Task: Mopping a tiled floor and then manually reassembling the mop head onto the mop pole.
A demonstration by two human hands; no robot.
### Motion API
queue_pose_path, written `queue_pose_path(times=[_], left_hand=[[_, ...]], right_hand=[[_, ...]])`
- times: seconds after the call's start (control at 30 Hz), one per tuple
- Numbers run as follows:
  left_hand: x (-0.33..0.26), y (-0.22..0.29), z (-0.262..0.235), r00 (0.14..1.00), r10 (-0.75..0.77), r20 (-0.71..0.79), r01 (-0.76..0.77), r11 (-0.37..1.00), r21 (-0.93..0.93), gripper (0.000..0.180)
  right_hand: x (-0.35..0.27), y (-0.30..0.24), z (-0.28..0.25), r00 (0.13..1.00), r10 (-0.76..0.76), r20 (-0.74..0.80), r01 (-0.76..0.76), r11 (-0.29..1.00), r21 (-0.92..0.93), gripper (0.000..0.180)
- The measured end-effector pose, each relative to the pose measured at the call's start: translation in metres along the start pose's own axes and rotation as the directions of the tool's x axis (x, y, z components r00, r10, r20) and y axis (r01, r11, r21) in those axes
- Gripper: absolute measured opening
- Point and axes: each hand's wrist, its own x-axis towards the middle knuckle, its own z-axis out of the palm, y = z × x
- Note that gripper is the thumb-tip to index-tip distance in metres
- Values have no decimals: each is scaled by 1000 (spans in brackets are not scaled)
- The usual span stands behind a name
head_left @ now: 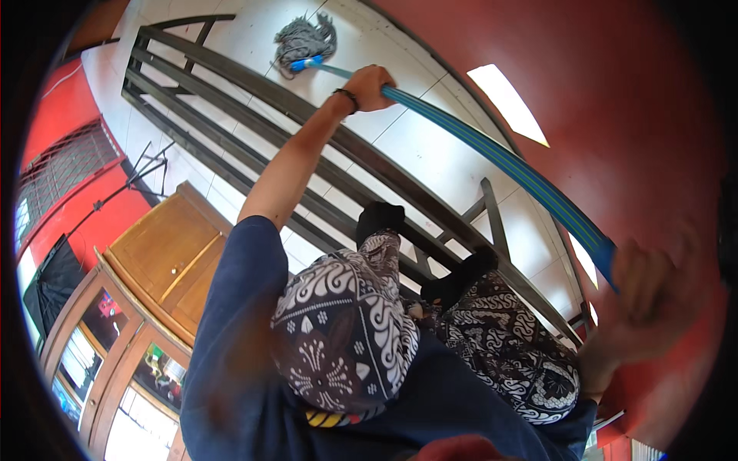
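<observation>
Left hand (369, 86) is closed around the mop handle (492, 154), just behind the grey mop head (306, 38) on the white tiled floor (430, 154). Right hand (649, 307), blurred, grips the handle's upper end. A wooden cabinet (165, 257) stands well to the left of the left hand, below a red wall (65, 107).

blue striped mop handle (492, 150) held slanting, grey string mop head (306, 38) resting on white tiled floor

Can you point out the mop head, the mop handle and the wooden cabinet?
mop head (306, 37), head view, grey strands.
mop handle (492, 154), head view, mid shaft.
wooden cabinet (165, 250), head view, top panel.
</observation>
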Motion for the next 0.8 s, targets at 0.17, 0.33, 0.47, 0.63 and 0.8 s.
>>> queue_pose_path(times=[0.17, 0.33, 0.47, 0.63, 0.8], left_hand=[[-2, -12, -12, 959, -145, 242, 114, 984, 139, 16], [-14, 13, 6, 996, -32, 80, 35, 999, -36, 16], [5, 18, 3, 1000, -26, 9, 27, 996, -88, 15], [21, 11, -6, 975, -108, 195, 113, 994, -10, 16], [12, 11, 3, 972, -108, 210, 111, 994, -4, 15]], right_hand=[[3, 25, -2, 903, 87, 420, -157, 979, 133, 62], [-16, -2, -25, 873, -96, 478, -7, 978, 210, 71], [-1, -6, -26, 965, -57, 258, 22, 990, 140, 71], [16, 14, -26, 970, -3, 244, -60, 966, 251, 64], [1, 31, -37, 968, 67, 242, -124, 965, 231, 63]])
